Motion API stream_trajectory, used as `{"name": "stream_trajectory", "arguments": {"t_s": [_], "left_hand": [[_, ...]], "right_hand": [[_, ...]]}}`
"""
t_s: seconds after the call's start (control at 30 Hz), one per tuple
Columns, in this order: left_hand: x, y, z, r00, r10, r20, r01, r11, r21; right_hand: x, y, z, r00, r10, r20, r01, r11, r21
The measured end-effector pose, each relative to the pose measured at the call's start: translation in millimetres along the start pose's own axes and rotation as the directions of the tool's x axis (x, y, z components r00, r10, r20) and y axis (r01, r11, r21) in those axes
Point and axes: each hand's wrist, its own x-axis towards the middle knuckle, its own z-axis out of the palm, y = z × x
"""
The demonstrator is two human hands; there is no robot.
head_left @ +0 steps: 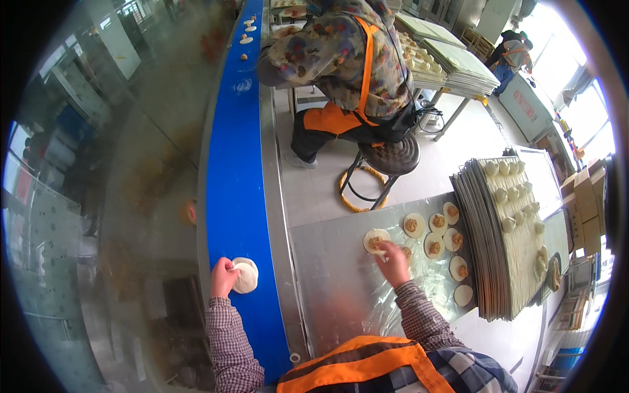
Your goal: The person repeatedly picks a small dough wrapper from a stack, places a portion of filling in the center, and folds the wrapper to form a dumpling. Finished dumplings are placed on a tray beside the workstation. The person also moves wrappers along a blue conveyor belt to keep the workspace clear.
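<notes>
Over the blue conveyor belt (pixel 241 164), my left hand (pixel 224 279) pinches the left edge of a round white dough wrapper (pixel 246 278). Another wrapper edge seems to show behind it. My right hand (pixel 394 264) is closed at the near edge of a dough wrapper with brown filling (pixel 375 240) on the metal table (pixel 327 262); its fingertips are partly hidden. Just right of that hand lie several more filled wrappers (pixel 433 246), flat and uncovered. One pale wrapper (pixel 463 295) at the table's right side shows no filling.
A tall stack of trays (pixel 488 262) stands at the right, topped with several shaped buns (pixel 508 194). Ahead, a co-worker in an orange apron (pixel 347 59) sits on a round stool (pixel 391 156) beside the belt. Small dough pieces (pixel 246 40) lie farther up the belt.
</notes>
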Motion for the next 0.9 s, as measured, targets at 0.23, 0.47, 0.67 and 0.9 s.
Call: {"name": "stream_trajectory", "arguments": {"t_s": [0.23, 0.47, 0.67, 0.9], "left_hand": [[-65, 7, -1, 0.968, 0.242, 0.066, -0.249, 0.896, 0.368], [-156, 113, 32, 0.822, 0.376, 0.428, -0.340, 0.927, -0.161], [-175, 187, 145, 0.751, 0.534, 0.389, -0.115, 0.685, -0.720], [-111, 148, 165, 0.812, 0.420, 0.406, -0.117, 0.798, -0.591]], "right_hand": [[-36, -85, 78, 0.806, -0.319, 0.499, 0.248, 0.947, 0.205], [-74, -107, 74, 0.636, -0.409, 0.654, 0.087, 0.880, 0.467], [-95, 8, -26, 0.764, 0.125, 0.633, -0.308, 0.932, 0.188], [-129, 130, -121, 0.898, 0.392, -0.199, -0.439, 0.799, -0.410]]}}
